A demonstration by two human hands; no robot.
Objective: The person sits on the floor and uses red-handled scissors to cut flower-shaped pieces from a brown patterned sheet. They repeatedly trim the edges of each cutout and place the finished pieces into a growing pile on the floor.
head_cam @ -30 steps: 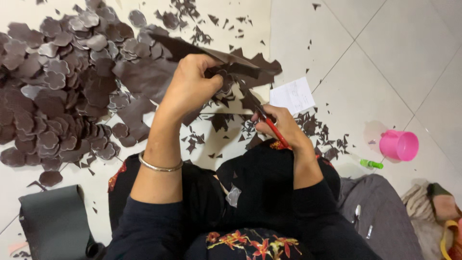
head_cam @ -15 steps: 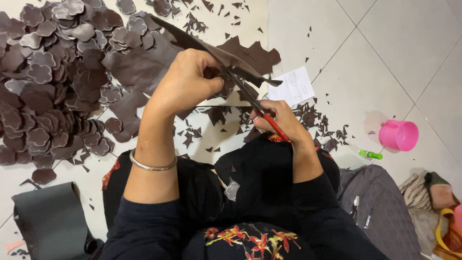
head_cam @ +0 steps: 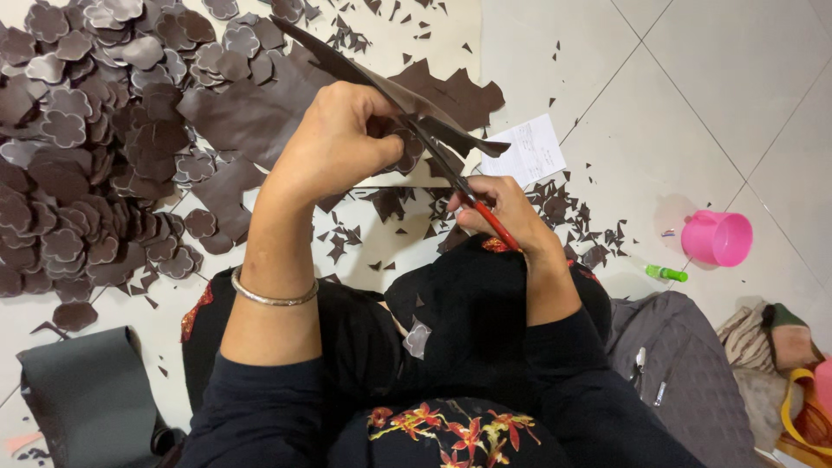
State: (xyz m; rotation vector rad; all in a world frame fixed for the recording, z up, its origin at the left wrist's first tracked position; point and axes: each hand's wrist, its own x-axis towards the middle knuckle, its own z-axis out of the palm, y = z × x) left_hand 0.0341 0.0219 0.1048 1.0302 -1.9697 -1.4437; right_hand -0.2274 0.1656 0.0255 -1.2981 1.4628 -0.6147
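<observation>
Above the lap, a dark brown leather-like sheet [head_cam: 390, 91] is pinched by the left hand [head_cam: 342, 139], while red-handled scissors [head_cam: 464, 186], blades against the sheet, are gripped by the right hand [head_cam: 503, 212].

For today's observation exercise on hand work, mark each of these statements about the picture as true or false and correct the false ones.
1. The right hand holds red-handled scissors. True.
2. The left hand grips a sheet of dark brown material. True.
3. The pink cup lies among the flower-shaped pieces. False: it lies on the tiles at the right, far from the pile at the left.
4. The bangle is on the right wrist. False: it is on the left wrist.
5. A white paper slip lies on the floor beyond the hands. True.
</observation>
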